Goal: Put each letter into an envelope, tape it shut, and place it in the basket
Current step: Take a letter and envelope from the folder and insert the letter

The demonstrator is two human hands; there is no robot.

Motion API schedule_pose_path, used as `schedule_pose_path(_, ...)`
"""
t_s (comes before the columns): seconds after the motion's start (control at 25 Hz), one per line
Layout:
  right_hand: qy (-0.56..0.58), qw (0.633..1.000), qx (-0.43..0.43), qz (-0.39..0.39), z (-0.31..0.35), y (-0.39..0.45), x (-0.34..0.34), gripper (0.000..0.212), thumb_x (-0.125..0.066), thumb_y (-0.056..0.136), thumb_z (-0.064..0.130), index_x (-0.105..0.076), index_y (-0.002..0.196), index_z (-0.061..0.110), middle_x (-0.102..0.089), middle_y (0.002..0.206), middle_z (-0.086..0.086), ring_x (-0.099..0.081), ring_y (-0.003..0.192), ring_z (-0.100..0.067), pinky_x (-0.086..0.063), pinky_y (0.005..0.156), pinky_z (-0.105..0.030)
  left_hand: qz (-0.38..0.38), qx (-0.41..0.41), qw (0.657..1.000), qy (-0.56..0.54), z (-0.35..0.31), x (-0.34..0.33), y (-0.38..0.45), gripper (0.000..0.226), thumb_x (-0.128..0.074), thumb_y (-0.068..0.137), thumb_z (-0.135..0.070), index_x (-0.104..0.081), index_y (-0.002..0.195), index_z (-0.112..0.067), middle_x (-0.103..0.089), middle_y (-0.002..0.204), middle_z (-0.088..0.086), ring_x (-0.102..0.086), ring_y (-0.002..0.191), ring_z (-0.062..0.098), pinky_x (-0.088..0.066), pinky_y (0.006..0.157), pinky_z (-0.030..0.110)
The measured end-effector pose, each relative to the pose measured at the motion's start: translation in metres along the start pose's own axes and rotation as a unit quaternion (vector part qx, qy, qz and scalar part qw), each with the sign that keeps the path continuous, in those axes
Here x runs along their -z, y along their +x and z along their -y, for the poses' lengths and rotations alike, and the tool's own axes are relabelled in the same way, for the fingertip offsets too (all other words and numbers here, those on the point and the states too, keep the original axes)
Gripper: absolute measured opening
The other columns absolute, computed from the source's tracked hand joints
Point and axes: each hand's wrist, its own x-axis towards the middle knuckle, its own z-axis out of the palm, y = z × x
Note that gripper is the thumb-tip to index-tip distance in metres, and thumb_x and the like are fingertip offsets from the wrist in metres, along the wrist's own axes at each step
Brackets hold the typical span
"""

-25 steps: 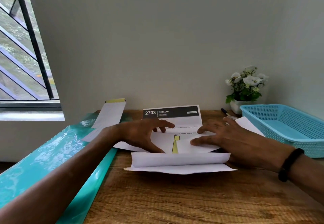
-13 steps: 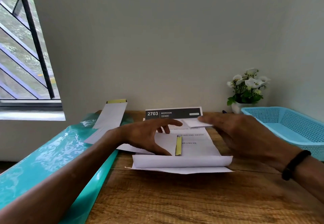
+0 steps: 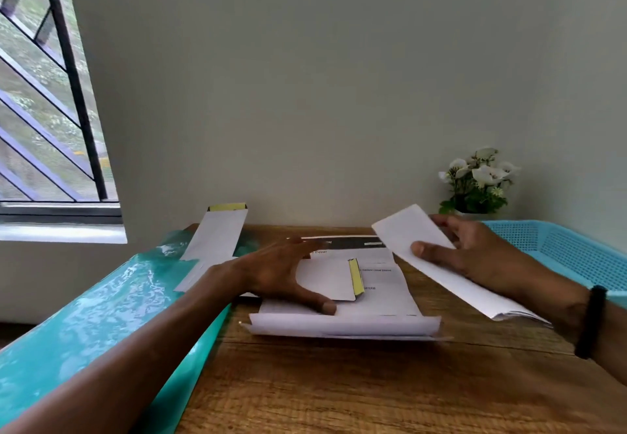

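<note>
Plainly, right hand (image 3: 475, 257) holds folded white letter (image 3: 431, 257).

The basket (image 3: 576, 257) runs off the right edge; the left hand (image 3: 281, 277) hides the envelope's (image 3: 325, 281) left end.

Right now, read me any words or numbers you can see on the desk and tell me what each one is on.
"Cover": on the printed sheet under the left hand, just below its dark header band.
White lettering in the dark header band: blurred and partly hidden by the hand, unreadable.
Two short lines right of the yellow-strip envelope: too blurred to read.
Folded letter in the right hand: blank.
</note>
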Motion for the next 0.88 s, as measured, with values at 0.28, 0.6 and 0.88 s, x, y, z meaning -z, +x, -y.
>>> schedule_pose_path(0.28, -0.004, 0.997, 0.053, 0.061, -0.013, -0.001, -0.020, 0.030, -0.065, 0.095, 0.051, -0.073, 0.121, 0.038, -0.078, 0.094, 0.028, -0.073, 0.084, 0.005, -0.058, 0.077, -0.021, -0.121, -0.062, 0.989, 0.055, -0.015, 0.003, -0.005, 0.104, -0.066, 0.070, -0.087, -0.033, 0.156, -0.039, -0.048, 0.144, -0.008, -0.044, 0.129, 0.013, -0.040, 0.110, 0.035)
schedule_pose_path(0.6, 0.025, 0.992, 0.087, 0.085, -0.003, -0.008, -0.016, 0.031, -0.056, 0.088, 0.067, -0.077, 0.096, 0.045, -0.078, 0.086, 0.019, -0.072, 0.073, 0.001, -0.050, 0.062, -0.016, -0.323, -0.076, 0.936, -0.117, -0.027, 0.003, -0.002, 0.049, -0.051, 0.108, -0.041, -0.044, 0.064, -0.020, -0.040, 0.055, -0.010, -0.040, 0.054, 0.006, -0.031, 0.052, 0.017)
schedule_pose_path(0.88, 0.068, 0.991, 0.096, 0.070, 0.009, -0.014, -0.009, 0.015, -0.055, 0.088, 0.061, -0.069, 0.084, 0.067, -0.075, 0.071, 0.025, -0.067, 0.054, 0.007, -0.042, 0.046, -0.006, -0.329, -0.051, 0.932, -0.144, -0.031, 0.006, -0.004, 0.052, -0.051, 0.107, -0.043, -0.039, 0.061, -0.021, -0.036, 0.052, -0.010, -0.040, 0.049, 0.004, -0.032, 0.051, 0.015)
